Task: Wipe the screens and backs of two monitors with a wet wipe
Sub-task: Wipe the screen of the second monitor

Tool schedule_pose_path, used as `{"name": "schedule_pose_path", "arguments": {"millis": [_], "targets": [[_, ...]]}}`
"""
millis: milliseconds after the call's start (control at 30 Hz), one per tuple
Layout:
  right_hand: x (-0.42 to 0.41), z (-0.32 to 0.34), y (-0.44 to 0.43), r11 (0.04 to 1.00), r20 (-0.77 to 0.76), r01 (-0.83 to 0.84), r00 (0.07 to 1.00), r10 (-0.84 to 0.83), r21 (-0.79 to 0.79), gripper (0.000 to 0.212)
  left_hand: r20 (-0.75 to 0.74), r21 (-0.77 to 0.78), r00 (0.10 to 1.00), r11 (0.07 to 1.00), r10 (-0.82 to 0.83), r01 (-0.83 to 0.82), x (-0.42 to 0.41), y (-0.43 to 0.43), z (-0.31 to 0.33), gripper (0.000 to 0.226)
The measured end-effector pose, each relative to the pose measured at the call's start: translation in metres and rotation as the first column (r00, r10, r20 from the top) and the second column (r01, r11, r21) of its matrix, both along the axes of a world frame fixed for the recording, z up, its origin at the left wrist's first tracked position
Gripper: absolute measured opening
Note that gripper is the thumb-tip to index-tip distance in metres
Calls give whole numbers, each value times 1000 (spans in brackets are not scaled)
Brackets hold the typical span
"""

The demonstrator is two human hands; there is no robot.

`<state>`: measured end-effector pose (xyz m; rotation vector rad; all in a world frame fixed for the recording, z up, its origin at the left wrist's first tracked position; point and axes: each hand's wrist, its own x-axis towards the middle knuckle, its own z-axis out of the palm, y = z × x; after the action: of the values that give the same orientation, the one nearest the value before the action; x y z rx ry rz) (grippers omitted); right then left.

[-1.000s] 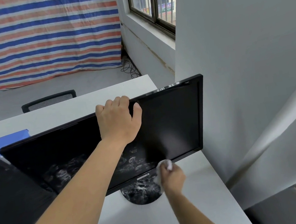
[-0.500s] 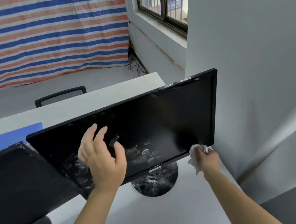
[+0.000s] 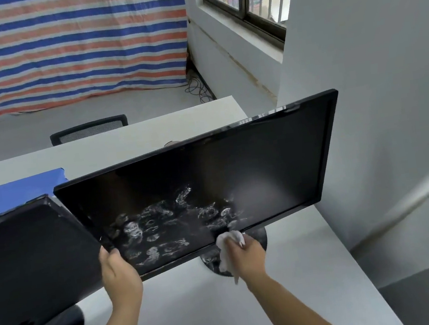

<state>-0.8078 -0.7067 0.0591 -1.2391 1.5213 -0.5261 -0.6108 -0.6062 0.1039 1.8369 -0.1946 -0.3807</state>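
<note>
Black monitor [image 3: 262, 161]: left hand [image 3: 119, 273] now grips its lower corner, not the top; right hand [image 3: 250, 255] clutches wipe [image 3: 225, 245]; smears [image 3: 161, 224] remain

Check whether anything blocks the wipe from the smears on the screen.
Nothing visible does. The right hand holds the wipe at the lower edge of the monitor, and the smears lie open just to its left. The left hand grips the lower left corner, at the edge of the smeared patch, not across it.

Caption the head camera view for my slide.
Left hand grips the lower left corner of the smudged monitor while the right hand holds a wet wipe at its bottom edge.
</note>
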Motion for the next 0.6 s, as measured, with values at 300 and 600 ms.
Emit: {"name": "schedule_pose_path", "arguments": {"millis": [300,600], "targets": [[-32,-7,-50,884,-81,442,886,-457,-153,20,-82,28,996,999,-21,24,1,5,4,65],[37,-23,26,985,119,-163,981,154,63,16,-38,79,996,993,-82,85,12,10,-4,71]]}}
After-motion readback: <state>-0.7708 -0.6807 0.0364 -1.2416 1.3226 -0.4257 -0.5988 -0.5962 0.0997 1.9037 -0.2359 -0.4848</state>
